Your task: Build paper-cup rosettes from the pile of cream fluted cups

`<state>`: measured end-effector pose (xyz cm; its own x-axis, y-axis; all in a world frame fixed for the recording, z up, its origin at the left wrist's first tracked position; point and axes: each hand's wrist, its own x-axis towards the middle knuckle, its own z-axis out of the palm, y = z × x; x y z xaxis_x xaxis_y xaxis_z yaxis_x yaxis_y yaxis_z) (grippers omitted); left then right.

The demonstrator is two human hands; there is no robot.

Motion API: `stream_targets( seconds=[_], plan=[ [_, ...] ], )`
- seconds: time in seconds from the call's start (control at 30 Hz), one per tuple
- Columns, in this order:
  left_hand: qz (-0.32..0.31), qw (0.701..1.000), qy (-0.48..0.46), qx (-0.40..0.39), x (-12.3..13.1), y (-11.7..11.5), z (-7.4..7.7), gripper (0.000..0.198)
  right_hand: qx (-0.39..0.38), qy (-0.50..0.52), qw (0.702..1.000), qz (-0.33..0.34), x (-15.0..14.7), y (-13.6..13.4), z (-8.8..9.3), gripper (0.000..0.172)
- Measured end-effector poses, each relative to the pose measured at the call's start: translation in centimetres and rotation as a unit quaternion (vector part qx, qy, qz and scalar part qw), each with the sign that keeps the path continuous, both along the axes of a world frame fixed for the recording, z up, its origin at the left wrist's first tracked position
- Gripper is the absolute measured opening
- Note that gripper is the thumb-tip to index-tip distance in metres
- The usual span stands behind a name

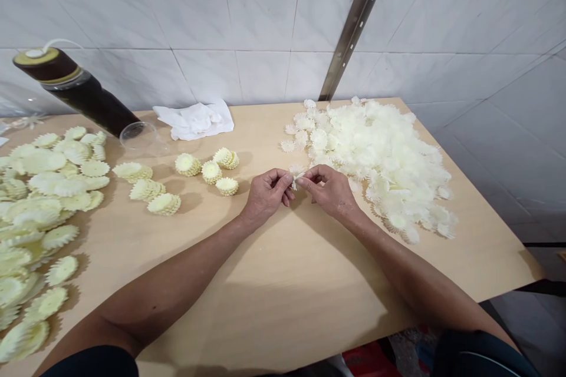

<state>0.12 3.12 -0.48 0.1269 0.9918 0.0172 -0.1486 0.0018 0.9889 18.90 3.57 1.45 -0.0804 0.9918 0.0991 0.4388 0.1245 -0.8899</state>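
Observation:
A small white scalloped petal disc (296,177) is pinched between my two hands above the middle of the table. My left hand (267,195) grips it from the left between thumb and forefinger. From the other side, the thumb and forefinger of my right hand (329,189) close on its edge. Whether it is one layer or several cannot be made out. Just right of my hands spreads a large heap of thin, translucent white scalloped discs (380,147). Several short stacks of pale yellow scalloped discs (164,204) stand to the left of my left hand.
Larger pale yellow scalloped discs (39,212) cover the table's left end. Behind them a dark bottle (91,91) leans beside a clear plastic cup (140,138). A crumpled white tissue (194,119) lies along the wall. A metal bracket (354,32) rises on the tiled wall behind the wooden table (283,288).

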Motion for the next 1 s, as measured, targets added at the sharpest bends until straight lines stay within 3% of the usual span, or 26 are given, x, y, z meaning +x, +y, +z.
stream_targets(
  seconds=[0.1,0.23,0.63,0.77,1.0],
  plan=[
    [-0.003,1.000,-0.002,0.005,0.0,0.0,0.0,0.050,-0.016,0.021,0.999,0.030,-0.2,-0.2,0.3,0.039],
    [-0.006,1.000,-0.004,0.007,0.0,0.1,-0.1,0.050,-0.032,0.046,0.998,0.019,-0.4,-0.4,0.8,0.039],
    [0.067,0.993,-0.093,-0.017,-0.1,0.8,-1.0,0.049,0.016,0.037,0.993,-0.108,0.9,0.7,1.3,0.040],
    [0.056,0.996,-0.072,-0.017,0.0,0.6,-0.8,0.045,0.024,0.077,0.995,-0.065,1.5,0.7,1.7,0.042],
    [0.053,0.997,-0.047,-0.009,-0.1,0.3,-0.6,0.045,-0.046,0.204,0.976,0.054,1.7,1.0,1.3,0.042]
  ],
)
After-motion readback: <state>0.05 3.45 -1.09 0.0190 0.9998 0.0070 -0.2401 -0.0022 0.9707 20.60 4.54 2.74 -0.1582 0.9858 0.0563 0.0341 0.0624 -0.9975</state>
